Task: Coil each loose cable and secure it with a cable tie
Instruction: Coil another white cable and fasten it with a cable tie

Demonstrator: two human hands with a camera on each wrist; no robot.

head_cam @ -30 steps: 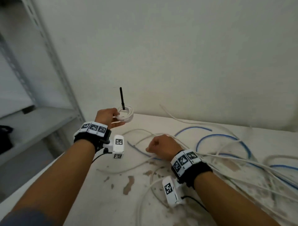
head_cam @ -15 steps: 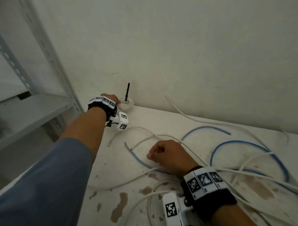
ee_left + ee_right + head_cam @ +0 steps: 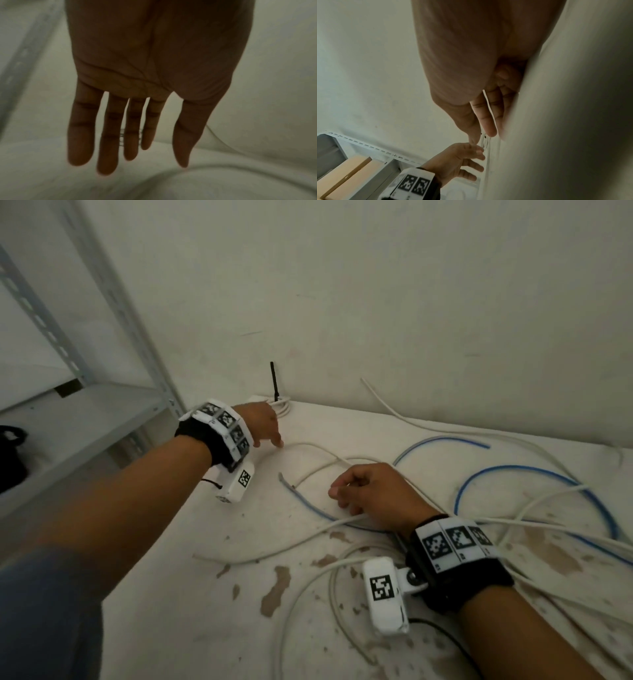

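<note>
A small white cable coil [image 3: 283, 406] bound by a black cable tie [image 3: 274, 380] lies at the table's far left corner against the wall. My left hand [image 3: 270, 436] hovers just in front of it, fingers straight and empty; in the left wrist view the coil [image 3: 122, 136] shows between the spread fingers [image 3: 109, 155]. My right hand [image 3: 342, 491] rests on the table with fingers curled. In the right wrist view a thin white cable [image 3: 488, 106] runs between its thumb and index finger. Loose white cable [image 3: 318, 467] and blue cable [image 3: 513, 470] sprawl to the right.
The white table [image 3: 164, 594] has peeling brown patches. A grey metal shelf rack [image 3: 102, 412] stands left of it, with a black object [image 3: 10, 453] on a shelf and cardboard boxes [image 3: 342, 175] lower down. The wall runs close behind the table.
My left hand carried the tied coil to the far corner by the wall, set it down and let go; it now hangs open. The right hand stayed on the cable.
</note>
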